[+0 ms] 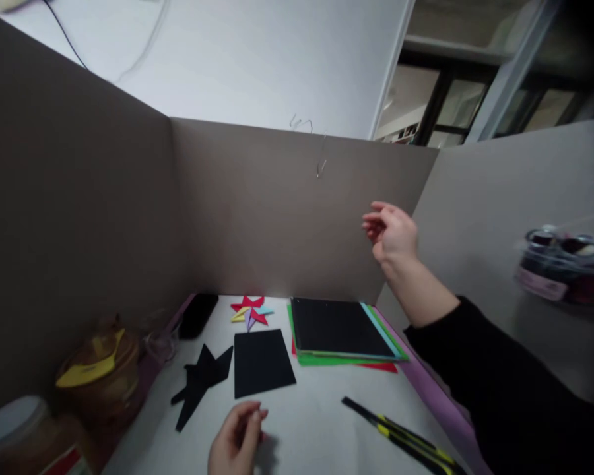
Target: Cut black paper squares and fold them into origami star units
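Observation:
My left hand (pixel 237 439) is low over the white work surface, in front of a square black sheet of paper (pixel 263 364). Its fingers curl loosely and their tips come close to the thumb, with nothing visible between them. Raised in front of the grey back panel is my right hand (pixel 392 231), fingers bent but apart, holding nothing. A black pointed paper shape (pixel 201 382) lies left of the square. Behind it sits a multicoloured paper star (pixel 251 312). Black-and-yellow scissors (pixel 400 435), apparently closed, lie at the front right.
Coloured sheets with black on top (pixel 339 328) are stacked at the back right. A dark phone-like slab (pixel 198 315) lies back left. Along the left stand a white-lidded jar (pixel 14 422) and a brownish container (pixel 101 369). Cups (pixel 559 260) hang on the right panel; a wire hook (pixel 321 165) hangs behind.

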Tool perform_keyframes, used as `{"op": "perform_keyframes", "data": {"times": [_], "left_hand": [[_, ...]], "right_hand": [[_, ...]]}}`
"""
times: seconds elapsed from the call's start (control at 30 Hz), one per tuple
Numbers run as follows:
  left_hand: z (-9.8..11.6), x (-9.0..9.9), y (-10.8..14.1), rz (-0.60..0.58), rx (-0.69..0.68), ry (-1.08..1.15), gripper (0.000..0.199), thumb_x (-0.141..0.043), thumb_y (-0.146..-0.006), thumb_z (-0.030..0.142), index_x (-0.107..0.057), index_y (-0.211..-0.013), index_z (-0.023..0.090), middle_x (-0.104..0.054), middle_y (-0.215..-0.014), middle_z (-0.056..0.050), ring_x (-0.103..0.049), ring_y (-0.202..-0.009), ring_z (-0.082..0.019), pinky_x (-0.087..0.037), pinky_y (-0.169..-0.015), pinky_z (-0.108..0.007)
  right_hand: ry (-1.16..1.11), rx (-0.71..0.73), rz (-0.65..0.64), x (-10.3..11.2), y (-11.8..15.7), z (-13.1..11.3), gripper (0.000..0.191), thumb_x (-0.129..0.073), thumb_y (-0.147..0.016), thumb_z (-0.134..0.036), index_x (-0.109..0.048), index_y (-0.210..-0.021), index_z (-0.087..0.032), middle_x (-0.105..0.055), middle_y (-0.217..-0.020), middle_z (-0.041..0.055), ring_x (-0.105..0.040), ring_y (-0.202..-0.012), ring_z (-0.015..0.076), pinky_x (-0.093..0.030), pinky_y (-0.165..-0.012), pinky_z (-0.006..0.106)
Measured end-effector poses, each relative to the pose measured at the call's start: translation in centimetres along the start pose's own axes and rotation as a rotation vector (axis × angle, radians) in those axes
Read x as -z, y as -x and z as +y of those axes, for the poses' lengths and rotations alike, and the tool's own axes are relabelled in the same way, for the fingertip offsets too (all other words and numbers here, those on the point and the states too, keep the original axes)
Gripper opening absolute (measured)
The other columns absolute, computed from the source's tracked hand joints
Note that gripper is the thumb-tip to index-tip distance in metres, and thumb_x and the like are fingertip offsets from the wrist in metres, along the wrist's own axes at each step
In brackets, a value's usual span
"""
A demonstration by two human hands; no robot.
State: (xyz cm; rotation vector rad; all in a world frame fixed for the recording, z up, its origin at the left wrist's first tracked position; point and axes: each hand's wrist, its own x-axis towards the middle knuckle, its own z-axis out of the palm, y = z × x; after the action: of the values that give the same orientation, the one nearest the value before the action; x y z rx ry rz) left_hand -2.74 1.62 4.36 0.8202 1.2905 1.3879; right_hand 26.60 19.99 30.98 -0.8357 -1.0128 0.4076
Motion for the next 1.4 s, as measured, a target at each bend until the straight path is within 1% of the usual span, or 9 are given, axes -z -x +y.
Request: {"op": "perform_keyframes", "data": {"times": [0.1,0.2,0.33,0.43,0.57,0.73,0.87,0.97,1.4], "left_hand": [[0.7,0.5,0.0,-0.087,-0.033,-0.050,0.044,-0.071,-0.059,0.053,-0.067,-0.084,0.017,-0.071,-0.081,-0.009,-0.064,-0.067,-0.021,-0.052,-0.062,-0.030],[0.2,0.5,0.0,-0.114,-0.072,-0.086,0.039,-0.068,-0.066,0.048,-0.065,-0.089,0.016,-0.071,-0.083,-0.008,-0.060,-0.061,-0.015,-0.048,-0.059,-0.026],[-0.8,0.1,0.3,-0.155,-0.072,-0.114,0.039,-0.067,-0.068,0.046,-0.065,-0.091,0.015,-0.070,-0.084,-0.008,-0.060,-0.061,-0.014,-0.046,-0.057,-0.024],[-1.3,-0.2,0.4,-0.197,-0.080,-0.144,0.037,-0.066,-0.068,0.045,-0.065,-0.090,0.015,-0.070,-0.082,-0.008,-0.061,-0.062,-0.015,-0.046,-0.058,-0.025],[-1.7,-0.3,0.4,-0.329,-0.112,-0.260,0.029,-0.063,-0.071,0.041,-0.065,-0.083,0.014,-0.068,-0.071,-0.007,-0.060,-0.061,-0.017,-0.045,-0.058,-0.026],[-1.2,0.3,0.9,-0.495,-0.399,-0.658,0.023,-0.052,-0.082,0.034,-0.069,-0.085,0.019,-0.070,-0.083,-0.006,-0.062,-0.077,-0.021,-0.045,-0.071,-0.030],[-0.7,0.4,1.5,-0.603,-0.483,-0.866,0.027,-0.043,-0.088,0.030,-0.067,-0.095,0.021,-0.070,-0.095,-0.006,-0.063,-0.088,-0.022,-0.045,-0.079,-0.032],[-0.5,0.2,1.9,-0.653,-0.491,-0.939,0.028,-0.041,-0.090,0.030,-0.066,-0.099,0.021,-0.070,-0.099,-0.006,-0.063,-0.091,-0.021,-0.046,-0.081,-0.031],[-0.1,0.1,2.2,-0.747,-0.507,-1.044,0.028,-0.038,-0.093,0.029,-0.065,-0.099,0.023,-0.071,-0.094,-0.005,-0.064,-0.086,-0.020,-0.049,-0.077,-0.030]], "right_hand": [[0.135,-0.057,-0.099,3.7,9.9,1.8,0.028,-0.052,-0.083,-0.043,-0.061,-0.092,-0.018,-0.063,-0.061,-0.0003,-0.055,-0.048,0.0094,-0.039,-0.045,0.020],[0.351,-0.250,-0.255,8.8,16.2,4.7,0.032,-0.048,-0.083,-0.044,-0.063,-0.088,-0.016,-0.064,-0.062,0.0021,-0.056,-0.049,0.0118,-0.041,-0.048,0.023],[0.924,-0.322,-0.472,14.0,20.3,9.7,0.021,-0.051,-0.079,-0.029,-0.068,-0.079,-0.017,-0.070,-0.078,0.0071,-0.064,-0.075,0.0201,-0.047,-0.070,0.031],[1.142,-0.176,-0.634,13.9,21.6,12.4,0.025,-0.050,-0.080,-0.022,-0.070,-0.095,-0.016,-0.069,-0.102,0.0102,-0.060,-0.100,0.0236,-0.042,-0.090,0.034],[1.246,-0.088,-0.832,10.3,21.6,14.5,0.040,-0.051,-0.083,-0.025,-0.060,-0.119,-0.013,-0.056,-0.128,0.0143,-0.045,-0.123,0.0245,-0.030,-0.104,0.033],[1.330,-0.210,-1.132,7.5,19.5,17.1,0.078,-0.063,-0.075,-0.043,-0.033,-0.143,-0.018,-0.023,-0.152,0.0139,-0.015,-0.140,0.0343,-0.021,-0.108,0.048],[1.231,-0.101,-1.292,7.9,18.0,18.0,0.068,-0.058,-0.080,-0.042,-0.038,-0.141,-0.018,-0.030,-0.149,0.0135,-0.027,-0.137,0.0301,-0.026,-0.109,0.039],[1.137,-0.062,-1.284,8.6,17.3,17.5,0.053,-0.050,-0.085,-0.041,-0.050,-0.133,-0.020,-0.047,-0.139,0.0093,-0.041,-0.130,0.0265,-0.031,-0.107,0.036],[0.834,-0.439,-1.396,12.4,12.7,18.1,0.041,-0.062,-0.074,-0.026,-0.065,-0.115,-0.022,-0.053,-0.133,0.0044,-0.045,-0.128,0.0231,-0.035,-0.106,0.036]]}}
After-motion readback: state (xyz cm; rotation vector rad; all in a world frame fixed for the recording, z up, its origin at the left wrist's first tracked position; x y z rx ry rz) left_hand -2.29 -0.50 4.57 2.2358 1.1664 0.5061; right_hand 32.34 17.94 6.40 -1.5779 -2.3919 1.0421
